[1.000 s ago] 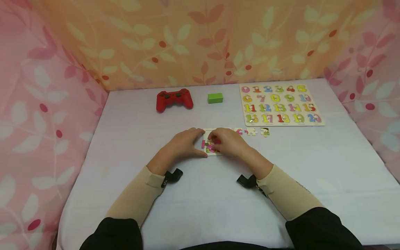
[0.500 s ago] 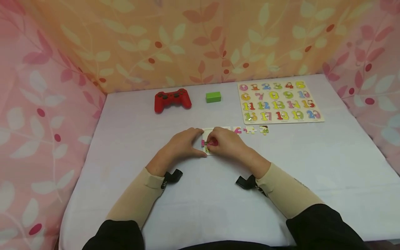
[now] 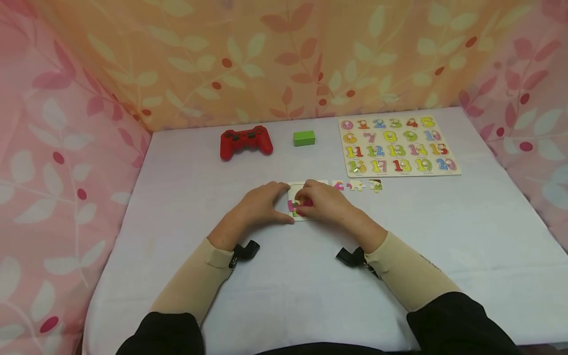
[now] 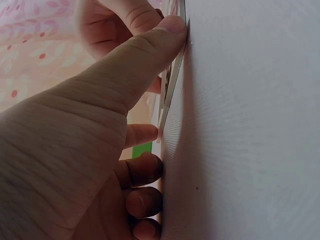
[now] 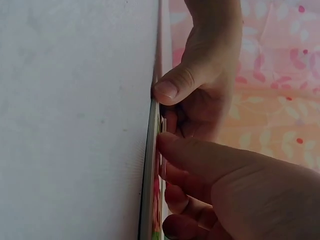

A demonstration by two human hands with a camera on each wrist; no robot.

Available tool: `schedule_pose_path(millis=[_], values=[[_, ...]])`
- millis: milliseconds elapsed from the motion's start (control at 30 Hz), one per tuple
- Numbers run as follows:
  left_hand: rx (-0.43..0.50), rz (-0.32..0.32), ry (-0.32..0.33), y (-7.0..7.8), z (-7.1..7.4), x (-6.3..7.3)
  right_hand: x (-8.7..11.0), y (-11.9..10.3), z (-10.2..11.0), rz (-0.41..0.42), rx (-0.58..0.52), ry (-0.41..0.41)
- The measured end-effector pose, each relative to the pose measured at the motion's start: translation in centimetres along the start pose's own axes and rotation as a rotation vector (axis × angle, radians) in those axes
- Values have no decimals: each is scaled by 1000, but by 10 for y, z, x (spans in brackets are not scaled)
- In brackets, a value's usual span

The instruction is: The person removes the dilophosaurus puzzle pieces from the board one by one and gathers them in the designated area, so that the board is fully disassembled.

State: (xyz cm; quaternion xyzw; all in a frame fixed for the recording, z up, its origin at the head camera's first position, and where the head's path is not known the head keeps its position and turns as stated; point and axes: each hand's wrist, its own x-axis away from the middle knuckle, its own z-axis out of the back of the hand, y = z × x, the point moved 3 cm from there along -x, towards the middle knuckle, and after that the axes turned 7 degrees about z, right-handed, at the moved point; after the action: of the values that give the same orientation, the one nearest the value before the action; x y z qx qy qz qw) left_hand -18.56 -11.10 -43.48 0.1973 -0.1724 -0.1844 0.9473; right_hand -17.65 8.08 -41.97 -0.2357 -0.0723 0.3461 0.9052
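My left hand (image 3: 262, 203) spans the left side of a small jigsaw puzzle board (image 3: 295, 189), its thumb at the near corner and its index finger at the far corner. In the left wrist view the thumb (image 4: 172, 25) lies against the board's edge. My right hand (image 3: 326, 201) is over the board, pinching a pink puzzle piece (image 3: 291, 205) near the left edge. The right fingers cover much of the board. Just right of the board lie several loose puzzle pieces (image 3: 356, 185) in a row.
Farther back on the white-covered table (image 3: 284, 296) are a red game controller (image 3: 246, 142) and a green block (image 3: 303, 138). A wooden number board (image 3: 399, 147) lies at the back right. Patterned curtains (image 3: 284, 59) enclose the back and sides.
The right hand turned slightly over the board, then turned back. The pink piece shifted a little to the right, at the board's left edge. The left hand stayed in place.
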Motion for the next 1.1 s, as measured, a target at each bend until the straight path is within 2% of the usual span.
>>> schedule_pose_path(millis=[133, 300, 433, 567, 700, 900, 1000, 1100], values=[[-2, -6, 8, -2, 0, -1, 0, -4, 8, -20, -27, 31], [19, -19, 20, -2, 1, 0, 5, -19, 34, 0, -49, 83], [36, -15, 23, -1, 0, 0, 16, -33, 56, 28, -80, 135], [32, 5, 18, 2, -1, 0, 35, -35, 77, 58, -92, 194], [24, 20, 7, 4, -2, 0, 58, -25, 94, 47, -58, 251], [2, 22, -4, 6, -3, 2, 85, 3, 107, -38, -13, 306], [1, 32, -4, 5, -2, 3, 91, 15, 107, -81, -15, 299], [3, 37, 0, 3, -1, 4, 92, 25, 103, -129, -32, 238]])
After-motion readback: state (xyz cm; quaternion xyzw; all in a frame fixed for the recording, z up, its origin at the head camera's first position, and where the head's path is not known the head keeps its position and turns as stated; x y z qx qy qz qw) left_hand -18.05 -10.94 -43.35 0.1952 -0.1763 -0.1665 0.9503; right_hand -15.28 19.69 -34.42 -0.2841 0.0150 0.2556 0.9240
